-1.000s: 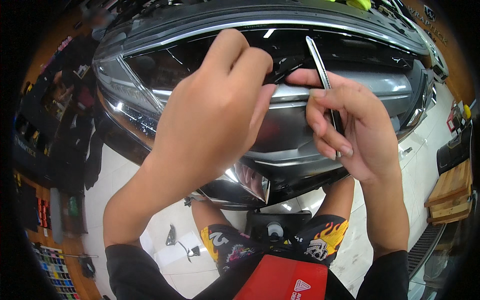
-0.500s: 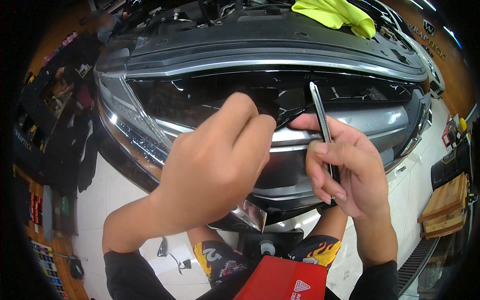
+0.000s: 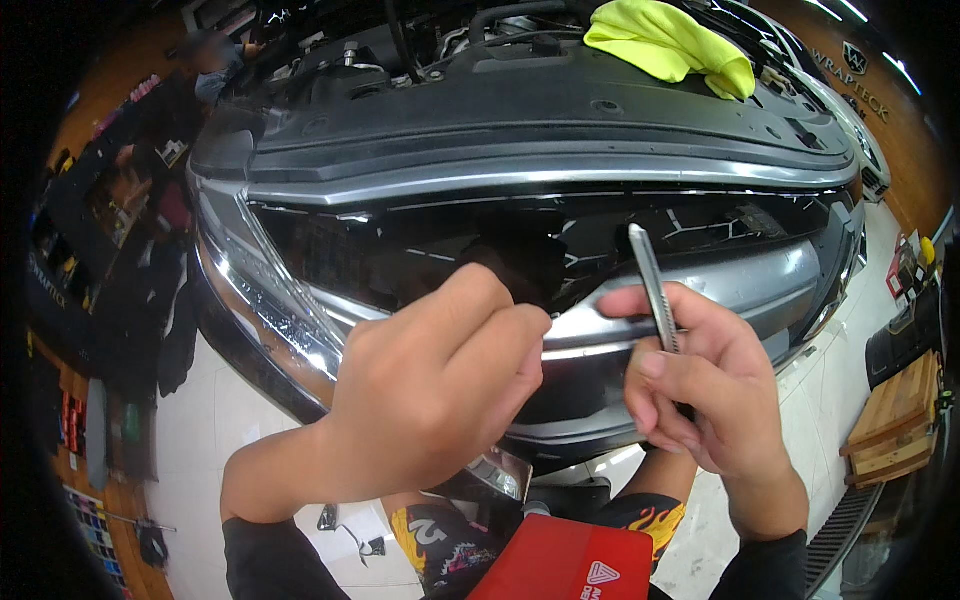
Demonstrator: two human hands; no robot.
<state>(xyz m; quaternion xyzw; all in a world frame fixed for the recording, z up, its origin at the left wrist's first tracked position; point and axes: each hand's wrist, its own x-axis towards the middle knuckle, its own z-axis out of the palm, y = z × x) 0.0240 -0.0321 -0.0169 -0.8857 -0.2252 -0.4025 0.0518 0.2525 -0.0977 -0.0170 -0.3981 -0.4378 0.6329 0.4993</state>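
Note:
Across the front of a car lies a glossy black film (image 3: 400, 245), above and partly over a silver trim bar (image 3: 750, 285). My left hand (image 3: 430, 375) is closed in a pinch at the film's lower edge; its fingertips are mostly hidden behind the hand. My right hand (image 3: 715, 385) grips a slim silver snap-off knife (image 3: 652, 280) between thumb and fingers, tip pointing up and away. Its index finger stretches toward the film edge, a small gap from my left hand. Whether that finger touches the film, I cannot tell.
A bright yellow cloth (image 3: 670, 50) lies over the engine bay's right side. The headlight (image 3: 270, 270) at left is wet with drops. A red pouch (image 3: 570, 560) hangs at my front. Wooden boxes (image 3: 895, 420) stand at right; another person (image 3: 210, 70) is at far left.
Both hands sit lower in the picture, and so does the car front. The bit of black film that showed between my hands is now less visible. The knife is still in my right hand.

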